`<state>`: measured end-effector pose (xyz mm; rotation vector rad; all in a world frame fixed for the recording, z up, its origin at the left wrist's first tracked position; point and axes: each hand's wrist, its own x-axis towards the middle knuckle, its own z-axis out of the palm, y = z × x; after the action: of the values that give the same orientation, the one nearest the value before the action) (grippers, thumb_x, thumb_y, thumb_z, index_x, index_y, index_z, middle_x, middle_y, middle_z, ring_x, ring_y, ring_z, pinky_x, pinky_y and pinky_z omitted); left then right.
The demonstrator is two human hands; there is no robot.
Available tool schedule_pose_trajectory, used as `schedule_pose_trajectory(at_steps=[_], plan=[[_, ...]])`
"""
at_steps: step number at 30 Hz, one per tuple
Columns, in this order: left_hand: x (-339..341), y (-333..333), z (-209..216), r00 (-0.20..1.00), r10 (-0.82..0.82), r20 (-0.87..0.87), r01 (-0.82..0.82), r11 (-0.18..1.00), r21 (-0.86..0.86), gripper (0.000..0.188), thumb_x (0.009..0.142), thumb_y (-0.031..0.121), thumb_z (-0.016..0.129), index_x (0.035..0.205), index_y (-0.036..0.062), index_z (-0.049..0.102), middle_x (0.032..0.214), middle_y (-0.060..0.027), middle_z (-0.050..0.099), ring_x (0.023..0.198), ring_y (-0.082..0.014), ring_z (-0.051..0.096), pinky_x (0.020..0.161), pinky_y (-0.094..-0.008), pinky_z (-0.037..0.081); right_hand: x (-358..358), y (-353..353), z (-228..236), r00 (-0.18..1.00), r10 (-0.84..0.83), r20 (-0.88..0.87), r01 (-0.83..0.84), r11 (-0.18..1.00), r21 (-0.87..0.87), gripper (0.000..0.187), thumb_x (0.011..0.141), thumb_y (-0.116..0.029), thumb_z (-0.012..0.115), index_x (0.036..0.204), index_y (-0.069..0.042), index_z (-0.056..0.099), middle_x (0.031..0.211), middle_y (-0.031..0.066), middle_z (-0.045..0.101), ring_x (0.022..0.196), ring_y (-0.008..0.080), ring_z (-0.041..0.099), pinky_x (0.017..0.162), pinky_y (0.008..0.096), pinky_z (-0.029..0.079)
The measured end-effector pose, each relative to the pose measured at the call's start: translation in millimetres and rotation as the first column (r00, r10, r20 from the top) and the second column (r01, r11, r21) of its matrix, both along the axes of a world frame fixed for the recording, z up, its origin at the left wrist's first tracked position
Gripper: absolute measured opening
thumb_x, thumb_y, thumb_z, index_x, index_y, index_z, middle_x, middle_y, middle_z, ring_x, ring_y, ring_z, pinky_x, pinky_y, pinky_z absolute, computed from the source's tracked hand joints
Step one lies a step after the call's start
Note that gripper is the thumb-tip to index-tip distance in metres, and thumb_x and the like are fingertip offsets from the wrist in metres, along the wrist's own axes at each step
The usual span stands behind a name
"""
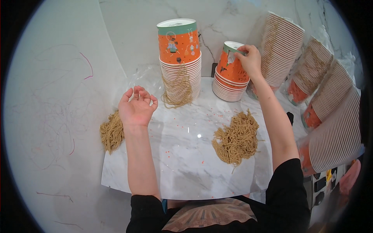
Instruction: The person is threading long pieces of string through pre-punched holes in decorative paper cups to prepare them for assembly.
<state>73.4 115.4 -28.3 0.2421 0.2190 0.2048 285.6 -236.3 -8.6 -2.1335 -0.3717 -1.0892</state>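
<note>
My right hand [250, 61] has its thumb and fingers on the green base edge of an orange paper cup [229, 66], the top one of a short upside-down stack. Whether that cup is lifted off the rest is hard to tell. My left hand [138, 106] is palm up over the table, empty, its fingers loosely curled and apart. Just left of it lies a bundle of tan string [112, 132]. Beyond it stands a taller upside-down stack of paper cups [179, 42], with tan strings [182, 87] hanging down its side.
A larger heap of tan string [236, 139] lies right of centre on the marble-patterned table [182, 163]. Several plastic-wrapped cup stacks [281, 46] lean along the right side. Clear plastic film [143, 79] lies by the tall stack. Walls close off the left and back.
</note>
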Motion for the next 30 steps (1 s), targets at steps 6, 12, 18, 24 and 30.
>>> schedule_pose_trajectory(at_steps=[6, 12, 18, 24, 30], plan=[[0, -2, 0, 1.0, 0.001, -0.006, -0.001, 1.0, -0.005, 0.01, 0.1, 0.018, 0.05, 0.1, 0.0076, 0.052, 0.096, -0.0005, 0.058, 0.082, -0.0119, 0.054, 0.089, -0.0395, 0.039, -9, -1, 27, 0.995, -0.006, 0.098, 0.007, 1.0, -0.007, 0.026, 0.073, -0.016, 0.083, 0.093, -0.001, 0.075, 0.094, 0.0201, 0.068, 0.088, 0.0356, 0.066, 0.082, 0.0437, 0.053], [3, -4, -4, 1.0, -0.031, 0.002, 0.031, 0.999, -0.006, 0.01, 0.1, 0.018, 0.05, 0.101, 0.0079, 0.051, 0.096, 0.0002, 0.058, 0.083, -0.0118, 0.054, 0.088, -0.0388, 0.039, -22, -11, 63, 0.992, -0.015, 0.122, 0.016, 1.0, -0.008, 0.027, 0.08, -0.016, 0.082, 0.101, -0.002, 0.074, 0.099, 0.0104, 0.067, 0.085, 0.0206, 0.062, 0.077, 0.033, 0.05], [3, -15, -3, 0.998, -0.047, -0.029, 0.047, 0.999, 0.007, 0.01, 0.099, 0.018, 0.05, 0.102, 0.0083, 0.051, 0.097, 0.0008, 0.059, 0.084, -0.0117, 0.054, 0.087, -0.0385, 0.039, -29, -24, 87, 0.981, 0.01, 0.195, -0.017, 0.999, 0.036, 0.028, 0.076, -0.021, 0.083, 0.097, -0.005, 0.077, 0.097, 0.0153, 0.07, 0.089, 0.0304, 0.066, 0.081, 0.0396, 0.052], [5, -25, -4, 0.984, -0.167, 0.059, 0.149, 0.963, 0.225, 0.023, 0.101, 0.022, 0.053, 0.117, 0.005, 0.055, 0.107, -0.0028, 0.061, 0.094, -0.014, 0.058, 0.093, -0.0392, 0.043, -90, -4, 98, 0.879, 0.085, 0.47, -0.138, 0.987, 0.078, 0.021, 0.081, -0.017, 0.081, 0.095, -0.002, 0.074, 0.091, 0.0078, 0.067, 0.087, 0.0206, 0.066, 0.08, 0.031, 0.05], [-15, -90, 9, 0.947, -0.289, 0.138, 0.116, 0.711, 0.694, 0.04, 0.102, 0.026, 0.06, 0.134, 0.0022, 0.054, 0.135, -0.0088, 0.061, 0.118, -0.0166, 0.06, 0.104, -0.0367, 0.046, -160, 22, 42, 0.807, 0.564, 0.177, -0.584, 0.715, 0.385, 0.019, 0.09, -0.006, 0.077, 0.103, 0.002, 0.065, 0.1, 0.0019, 0.063, 0.095, 0.0095, 0.063, 0.086, 0.0248, 0.049]])
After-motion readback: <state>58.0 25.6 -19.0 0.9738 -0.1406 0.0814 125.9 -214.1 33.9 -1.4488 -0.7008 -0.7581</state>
